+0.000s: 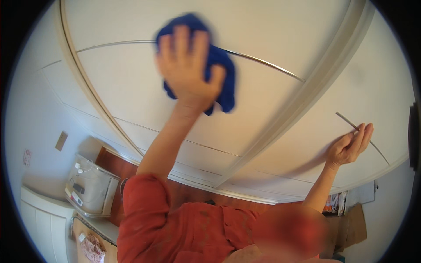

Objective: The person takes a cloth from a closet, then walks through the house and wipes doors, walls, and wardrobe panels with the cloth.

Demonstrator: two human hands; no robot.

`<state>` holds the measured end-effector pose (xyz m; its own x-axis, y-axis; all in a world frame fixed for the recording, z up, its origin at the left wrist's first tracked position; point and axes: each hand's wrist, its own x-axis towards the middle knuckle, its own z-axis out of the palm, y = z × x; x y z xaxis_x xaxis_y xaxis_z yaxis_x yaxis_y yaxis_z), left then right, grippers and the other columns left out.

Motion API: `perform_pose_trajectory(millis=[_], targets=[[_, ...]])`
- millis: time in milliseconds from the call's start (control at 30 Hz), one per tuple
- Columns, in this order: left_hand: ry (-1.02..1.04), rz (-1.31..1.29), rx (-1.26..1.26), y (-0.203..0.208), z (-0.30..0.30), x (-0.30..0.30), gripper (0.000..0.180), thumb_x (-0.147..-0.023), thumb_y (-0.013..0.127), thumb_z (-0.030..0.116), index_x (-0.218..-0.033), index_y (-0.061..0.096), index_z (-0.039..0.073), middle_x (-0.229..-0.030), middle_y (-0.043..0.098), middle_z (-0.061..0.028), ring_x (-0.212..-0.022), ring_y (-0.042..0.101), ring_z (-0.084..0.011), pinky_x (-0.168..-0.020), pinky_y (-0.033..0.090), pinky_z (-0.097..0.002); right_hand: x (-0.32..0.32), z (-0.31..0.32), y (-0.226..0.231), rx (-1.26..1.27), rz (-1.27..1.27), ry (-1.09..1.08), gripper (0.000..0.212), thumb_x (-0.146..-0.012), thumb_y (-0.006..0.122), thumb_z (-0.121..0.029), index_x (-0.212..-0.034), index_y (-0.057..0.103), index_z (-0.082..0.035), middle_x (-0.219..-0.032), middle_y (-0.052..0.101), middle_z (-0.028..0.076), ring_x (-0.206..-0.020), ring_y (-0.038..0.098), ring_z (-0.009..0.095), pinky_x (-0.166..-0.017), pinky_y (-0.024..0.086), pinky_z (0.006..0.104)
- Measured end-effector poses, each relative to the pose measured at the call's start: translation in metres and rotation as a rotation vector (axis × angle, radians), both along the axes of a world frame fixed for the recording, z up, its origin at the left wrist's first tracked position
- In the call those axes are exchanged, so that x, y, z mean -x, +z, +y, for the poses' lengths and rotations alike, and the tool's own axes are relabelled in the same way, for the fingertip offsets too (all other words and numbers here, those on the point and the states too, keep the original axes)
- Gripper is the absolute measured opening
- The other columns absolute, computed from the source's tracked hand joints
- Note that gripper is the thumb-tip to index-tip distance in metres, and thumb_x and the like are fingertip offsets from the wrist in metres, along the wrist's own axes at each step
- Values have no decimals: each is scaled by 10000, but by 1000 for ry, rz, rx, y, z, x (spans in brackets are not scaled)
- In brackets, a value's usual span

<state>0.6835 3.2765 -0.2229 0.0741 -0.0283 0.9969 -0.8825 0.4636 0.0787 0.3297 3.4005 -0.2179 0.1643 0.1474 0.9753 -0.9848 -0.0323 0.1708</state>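
High on a white sliding-door panel (131,79), my left hand (188,65) holds a blue cloth (223,83) pressed against the surface. Its fingers are spread over the cloth, and both look slightly blurred. Part of a thin metal trim strip (263,65) disappears behind the cloth. Off to the right, my right hand (349,147) is at another white panel (315,127), its fingers stretched out beside a short metal strip (346,119). Nothing shows in that hand; whether it touches the panel I cannot tell.
A pale upright frame (285,127) divides the two panels. At the lower left stand a whitish cabinet (94,188) with cables and small devices, and a wooden surface (85,245) bearing a patterned bundle (93,249). Cardboard (353,225) is at the lower right, above reddish flooring (188,195).
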Motion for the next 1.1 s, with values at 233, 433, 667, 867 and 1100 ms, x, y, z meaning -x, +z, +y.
perform_pose_trajectory(millis=[233, 433, 667, 867, 1100], targets=[[-86, -263, 34, 5, 8, 21, 620, -575, 737, 337, -1180, 635, 253, -1382, 496, -105, -1276, 392, -344, -1031, 210, -589, 3, 6, -3, -53, -57, 51, 377, -849, 441, 50, -1196, 582, 94, -1332, 497, 257, -1258, 469, 392, -1055, 379, 463], [-77, -320, 66, 10, 8, 22, 618, -578, 694, 370, -1165, 653, 183, -1383, 478, -165, -1257, 378, -390, -979, 260, -591, -55, 26, -16, -122, -173, 265, 363, -952, 440, -71, -1271, 480, 96, -1317, 470, 310, -1229, 474, 433, -1017, 409, 493], [-211, -356, 18, 14, 5, 8, 728, -535, 774, 417, -1225, 604, 260, -1424, 445, -89, -1316, 344, -328, -1034, 209, -602, -192, -9, -3, -370, 154, 614, 442, -912, 418, -150, -1327, 463, -8, -1334, 437, 326, -1210, 465, 485, -1011, 385, 533], [-136, -259, -6, 20, -32, -138, 715, -549, 759, 395, -1232, 602, 249, -1449, 415, -90, -1335, 323, -339, -1040, 235, -590, -276, -104, 8, -184, 84, 122, 374, -950, 442, -161, -1232, 587, 36, -1388, 448, 219, -1313, 387, 392, -1077, 304, 497], [-11, -95, 87, 29, -79, -317, 655, -594, 678, 263, -1206, 604, 43, -1386, 456, -209, -1269, 378, -426, -1028, 319, -500, -288, -116, 12, -80, 75, 33, 340, -920, 452, -28, -1222, 590, 50, -1380, 454, 220, -1299, 412, 376, -1074, 336, 474]])
